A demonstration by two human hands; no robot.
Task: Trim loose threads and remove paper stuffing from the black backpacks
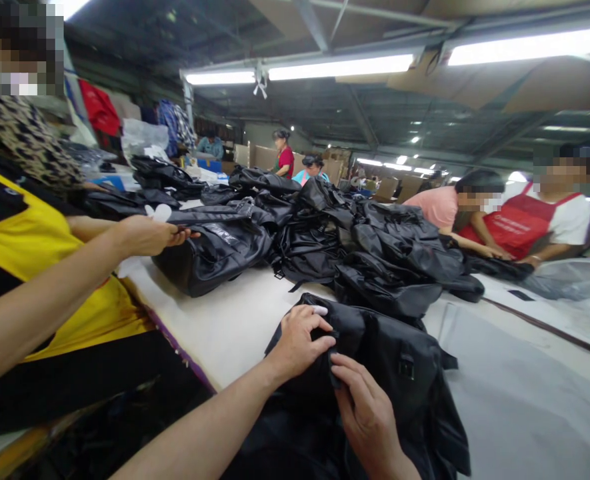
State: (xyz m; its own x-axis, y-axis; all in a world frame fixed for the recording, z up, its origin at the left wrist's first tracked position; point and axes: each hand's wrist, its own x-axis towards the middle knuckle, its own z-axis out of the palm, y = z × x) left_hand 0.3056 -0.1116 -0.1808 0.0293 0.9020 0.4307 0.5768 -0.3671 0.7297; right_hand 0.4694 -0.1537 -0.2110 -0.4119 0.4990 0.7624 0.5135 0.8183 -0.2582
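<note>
At the near side of the white surface point(209, 327), a black bag point(385, 343) lies in front of you, its square buckle point(407, 365) to the right of your hands. Your left hand point(299, 340) reaches across the bag's left part, thumb and fingers nearly closed on the upper end of a short black strap point(333, 375); a white cover point(319, 310) wraps one fingertip. Your right hand point(367, 407) is just beside it on the near side, its fingers curled and pinched on the strap lower down. Beyond, a heap of black bags point(389, 233) spreads over the far part of the surface. Far left, another person's hand point(147, 235) is at the edge of a bag with pale lettering point(219, 250), near someone in a yellow apron point(35, 240). Far right, a person in a red apron point(517, 223) handles black material point(499, 267).
</note>
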